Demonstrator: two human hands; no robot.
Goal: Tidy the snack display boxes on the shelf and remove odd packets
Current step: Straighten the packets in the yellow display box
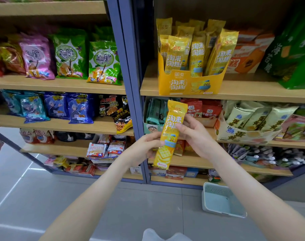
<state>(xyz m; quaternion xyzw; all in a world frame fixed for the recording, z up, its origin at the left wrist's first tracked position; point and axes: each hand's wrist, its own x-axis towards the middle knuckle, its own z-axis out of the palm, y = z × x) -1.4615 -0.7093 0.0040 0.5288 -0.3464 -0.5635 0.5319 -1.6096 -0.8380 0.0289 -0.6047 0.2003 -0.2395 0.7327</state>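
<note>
A long yellow cracker packet [169, 136] stands almost upright in front of the shelves, held by both hands. My left hand [143, 150] grips its lower half from the left. My right hand [195, 134] pinches its middle from the right, thumb across the front. Above, on the upper right shelf, a yellow display box [188, 84] holds several matching yellow packets [197, 51] standing upright, some leaning. Below it, a pale green display box [151, 126] holds green packets, with a red-packet box [207, 110] beside it.
A cream display box of egg-yolk snacks [243, 134] sits right of the red packets. A dark blue upright post [130, 84] divides the two shelf bays. Bagged snacks fill the left bay. A pale blue plastic basket [223, 200] stands on the grey tiled floor.
</note>
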